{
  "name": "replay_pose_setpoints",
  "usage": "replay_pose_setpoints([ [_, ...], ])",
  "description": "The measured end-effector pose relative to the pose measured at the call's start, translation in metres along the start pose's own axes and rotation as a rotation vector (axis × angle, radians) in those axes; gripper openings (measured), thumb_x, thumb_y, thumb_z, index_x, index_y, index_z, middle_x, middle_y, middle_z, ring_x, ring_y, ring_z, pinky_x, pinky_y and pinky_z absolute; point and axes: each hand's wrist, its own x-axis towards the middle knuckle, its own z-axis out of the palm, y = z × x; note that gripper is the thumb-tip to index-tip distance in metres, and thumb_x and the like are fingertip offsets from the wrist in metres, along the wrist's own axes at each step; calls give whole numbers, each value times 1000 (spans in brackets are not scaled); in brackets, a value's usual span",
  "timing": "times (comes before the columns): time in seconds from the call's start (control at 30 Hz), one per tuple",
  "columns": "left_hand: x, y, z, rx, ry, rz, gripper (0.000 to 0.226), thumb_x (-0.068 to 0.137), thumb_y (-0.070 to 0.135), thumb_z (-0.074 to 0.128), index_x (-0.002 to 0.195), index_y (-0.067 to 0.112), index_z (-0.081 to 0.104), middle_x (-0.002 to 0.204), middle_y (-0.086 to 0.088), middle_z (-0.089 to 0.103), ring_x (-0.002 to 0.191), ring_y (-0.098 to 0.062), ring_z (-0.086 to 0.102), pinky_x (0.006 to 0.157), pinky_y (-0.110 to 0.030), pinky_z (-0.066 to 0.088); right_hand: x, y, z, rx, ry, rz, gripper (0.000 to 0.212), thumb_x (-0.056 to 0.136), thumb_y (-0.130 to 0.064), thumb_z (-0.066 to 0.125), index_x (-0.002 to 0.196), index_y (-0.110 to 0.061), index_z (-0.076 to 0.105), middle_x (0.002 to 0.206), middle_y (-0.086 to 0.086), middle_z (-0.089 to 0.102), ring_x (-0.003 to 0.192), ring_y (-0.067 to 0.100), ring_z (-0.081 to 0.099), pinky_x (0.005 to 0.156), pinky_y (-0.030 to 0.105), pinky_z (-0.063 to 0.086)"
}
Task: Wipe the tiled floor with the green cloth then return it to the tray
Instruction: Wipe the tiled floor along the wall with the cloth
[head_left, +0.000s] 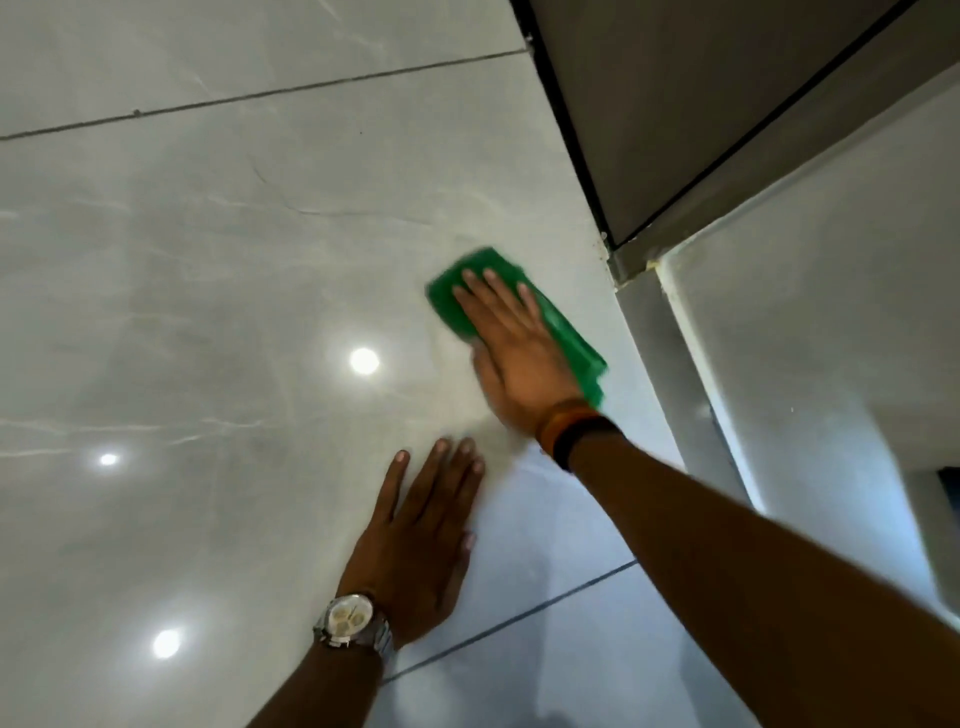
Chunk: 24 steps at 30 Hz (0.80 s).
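Observation:
The green cloth (574, 345) lies flat on the glossy grey tiled floor (208, 291), close to the wall corner. My right hand (514, 353) presses down on it with the fingers spread, palm covering its middle; the cloth looks blurred. My left hand (421, 540), with a silver watch on the wrist, rests flat on the floor nearer to me, fingers apart and holding nothing. No tray is in view.
A grey skirting and white wall (810, 322) run along the right, with a dark-edged grey panel (691, 104) behind the corner. Dark grout lines (260, 96) cross the tiles. Ceiling lights reflect as bright spots (363, 361) on the floor to the left.

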Motion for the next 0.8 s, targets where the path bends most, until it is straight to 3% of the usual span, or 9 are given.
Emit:
replay_pose_setpoints([
  [0.17, -1, 0, 0, 5, 20, -5, 70, 105, 31, 39, 169, 5, 24, 179, -15, 20, 166, -36, 15, 132, -64, 16, -186, 33, 21, 58, 191, 546, 62, 99, -25, 40, 160, -18, 28, 171, 3, 21, 160, 20, 12, 129, 54, 10],
  [0.33, -2, 2, 1, 17, 49, -8, 72, 105, 30, 40, 169, 4, 22, 179, -17, 20, 166, -37, 16, 134, -63, 11, -329, 27, 26, 28, 53, 629, 63, 102, -36, 33, 161, -15, 22, 172, 2, 12, 160, 19, 5, 126, 60, 15],
  [0.6, -2, 1, 4, 20, 63, 7, 70, 106, 32, 35, 170, 5, 21, 179, -17, 20, 166, -36, 15, 133, -64, 11, -172, 55, 17, -25, 189, 507, 54, 106, -32, 37, 157, -16, 33, 169, 5, 26, 158, 20, 19, 130, 44, 9],
  [0.7, -3, 3, 1, 1, 89, 14, 69, 106, 33, 33, 169, 5, 25, 178, -17, 22, 166, -35, 16, 133, -64, 10, -170, 51, 19, -38, 210, 488, 54, 106, -29, 37, 158, -15, 32, 170, 5, 26, 158, 22, 18, 130, 45, 10],
  [0.8, -4, 6, 1, -18, 127, 19, 68, 107, 31, 34, 168, 5, 26, 178, -17, 23, 166, -34, 17, 132, -65, 11, -225, 49, 26, 9, 209, 496, 54, 105, -26, 39, 158, -15, 33, 170, 4, 26, 159, 20, 17, 131, 43, 7],
])
